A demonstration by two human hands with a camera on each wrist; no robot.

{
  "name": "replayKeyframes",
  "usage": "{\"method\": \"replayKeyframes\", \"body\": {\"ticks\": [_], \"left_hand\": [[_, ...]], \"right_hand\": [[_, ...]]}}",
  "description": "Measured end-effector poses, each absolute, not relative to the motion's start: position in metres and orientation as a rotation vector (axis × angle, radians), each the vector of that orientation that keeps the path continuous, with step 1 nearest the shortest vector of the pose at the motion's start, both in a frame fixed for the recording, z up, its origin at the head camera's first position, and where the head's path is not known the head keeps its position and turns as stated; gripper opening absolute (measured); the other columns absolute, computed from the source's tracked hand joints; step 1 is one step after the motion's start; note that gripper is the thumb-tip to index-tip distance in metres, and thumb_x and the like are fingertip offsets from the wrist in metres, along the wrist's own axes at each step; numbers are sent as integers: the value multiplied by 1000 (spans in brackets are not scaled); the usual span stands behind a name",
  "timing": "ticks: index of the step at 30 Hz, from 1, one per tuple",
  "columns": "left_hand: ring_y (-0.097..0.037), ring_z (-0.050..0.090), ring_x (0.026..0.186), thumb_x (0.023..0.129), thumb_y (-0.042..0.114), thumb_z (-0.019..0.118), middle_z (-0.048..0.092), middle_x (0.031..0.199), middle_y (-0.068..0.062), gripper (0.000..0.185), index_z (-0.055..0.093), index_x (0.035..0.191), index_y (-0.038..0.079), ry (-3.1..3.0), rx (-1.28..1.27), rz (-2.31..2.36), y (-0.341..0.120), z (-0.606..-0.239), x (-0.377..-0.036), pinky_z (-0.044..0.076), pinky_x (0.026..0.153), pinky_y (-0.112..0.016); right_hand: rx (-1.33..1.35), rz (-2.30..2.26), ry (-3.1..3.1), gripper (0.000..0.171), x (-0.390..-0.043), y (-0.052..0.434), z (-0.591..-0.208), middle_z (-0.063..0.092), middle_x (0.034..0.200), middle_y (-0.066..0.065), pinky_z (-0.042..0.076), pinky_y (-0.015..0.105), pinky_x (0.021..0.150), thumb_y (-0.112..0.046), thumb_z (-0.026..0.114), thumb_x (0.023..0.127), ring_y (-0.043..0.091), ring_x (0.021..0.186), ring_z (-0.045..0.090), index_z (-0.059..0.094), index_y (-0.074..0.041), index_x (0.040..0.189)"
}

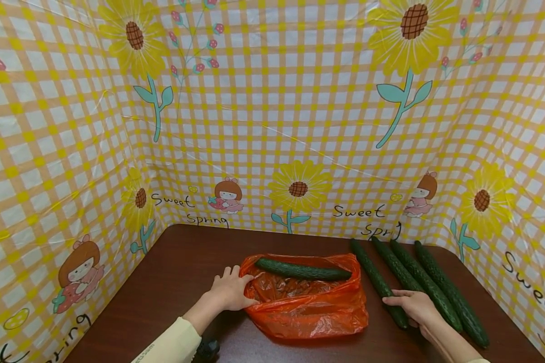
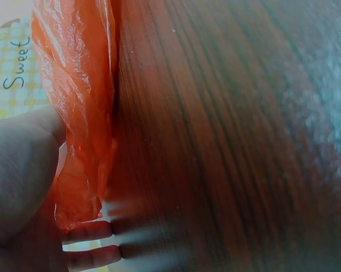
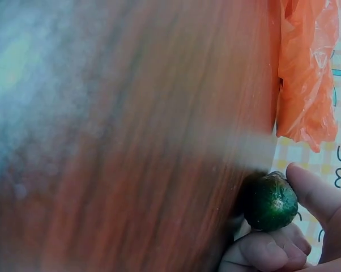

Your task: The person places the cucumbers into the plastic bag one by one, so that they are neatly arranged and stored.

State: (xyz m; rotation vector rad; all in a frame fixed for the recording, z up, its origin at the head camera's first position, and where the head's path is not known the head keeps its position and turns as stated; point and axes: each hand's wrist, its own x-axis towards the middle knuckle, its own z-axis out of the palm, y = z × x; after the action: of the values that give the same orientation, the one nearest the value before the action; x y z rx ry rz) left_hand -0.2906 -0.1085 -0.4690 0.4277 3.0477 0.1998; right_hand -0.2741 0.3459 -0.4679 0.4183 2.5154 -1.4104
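My left hand (image 1: pixel 229 290) is at the left end of a red plastic bag (image 1: pixel 309 317), fingers spread. Its thumb and index finger touch the bag's rim; in the left wrist view the bag (image 2: pixel 80 73) hides the thumb's tip. One cucumber (image 1: pixel 300 269) lies along the far side of the bag's mouth. To the right of the bag, my right hand (image 1: pixel 415 307) grips the near part of another cucumber (image 1: pixel 372 272). The right wrist view shows this cucumber (image 3: pixel 272 201) end-on, with the thumb on one side and curled fingers on the other.
Three more cucumbers, a left one (image 1: pixel 392 259), a middle one (image 1: pixel 424 277) and a right one (image 1: pixel 449 290), lie side by side at the right. A dark object (image 1: pixel 207 349) shows beside the left wrist. Checked cloth walls (image 1: pixel 263 131) surround the brown table (image 1: pixel 177 262).
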Motion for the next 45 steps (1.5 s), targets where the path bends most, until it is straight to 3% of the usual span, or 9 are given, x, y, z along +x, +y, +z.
{"method": "replayKeyframes", "body": {"ticks": [6,13,20,27,35,38,41,43,45], "left_hand": [[-35,36,119,73,65,62,39,130,-13,70,52,131,27,3042,427,207,-108,-470,-292,35,88,-58],[-36,35,120,74,66,61,38,131,-14,70,52,131,28,3031,427,221,-109,-470,-293,35,89,-59],[-36,36,117,72,65,63,39,129,-14,70,53,130,27,3021,422,237,-110,-468,-291,35,87,-59],[-36,37,117,70,68,62,40,127,-13,72,54,129,27,3033,433,228,-109,-470,-292,35,87,-60],[-36,37,116,70,67,63,40,127,-13,71,55,129,27,3039,438,231,-108,-470,-293,35,85,-60],[-36,37,116,71,66,63,40,127,-14,70,54,129,27,3042,439,226,-108,-470,-293,36,84,-59],[-36,38,116,72,66,63,40,128,-14,70,54,129,27,3044,437,217,-109,-470,-293,36,84,-59],[-36,38,116,72,66,62,40,128,-14,70,54,129,27,3044,436,213,-109,-470,-293,36,84,-58],[-35,38,116,72,66,62,40,128,-14,70,54,129,27,3044,435,212,-108,-471,-293,36,84,-58]], "right_hand": [[412,-1404,2544,77,-276,347,-468,37,133,36,36,30,43,-41,75,71,8,37,28,51,6,128],[426,-1464,2529,49,-276,347,-471,53,125,26,35,29,40,-34,74,73,6,35,26,68,0,108],[436,-1510,2499,36,-278,351,-476,59,119,21,30,26,39,-31,74,72,6,36,20,73,-5,98],[478,-1516,2484,35,-280,353,-475,56,123,23,32,27,43,-35,75,70,7,40,20,75,-8,93],[522,-1581,2460,35,-280,352,-473,61,120,14,30,30,44,-34,77,68,9,42,23,75,-10,92],[515,-1557,2478,36,-280,350,-470,56,127,15,33,31,51,-36,76,69,16,57,35,75,-11,94],[493,-1533,2493,36,-281,349,-468,53,131,15,46,43,68,-39,74,72,35,90,51,75,-11,96],[477,-1529,2485,36,-282,349,-467,52,132,14,43,56,82,-40,72,74,45,115,39,75,-12,96],[479,-1549,2469,34,-282,349,-466,53,132,13,34,64,89,-39,72,75,49,125,28,75,-12,96]]}}
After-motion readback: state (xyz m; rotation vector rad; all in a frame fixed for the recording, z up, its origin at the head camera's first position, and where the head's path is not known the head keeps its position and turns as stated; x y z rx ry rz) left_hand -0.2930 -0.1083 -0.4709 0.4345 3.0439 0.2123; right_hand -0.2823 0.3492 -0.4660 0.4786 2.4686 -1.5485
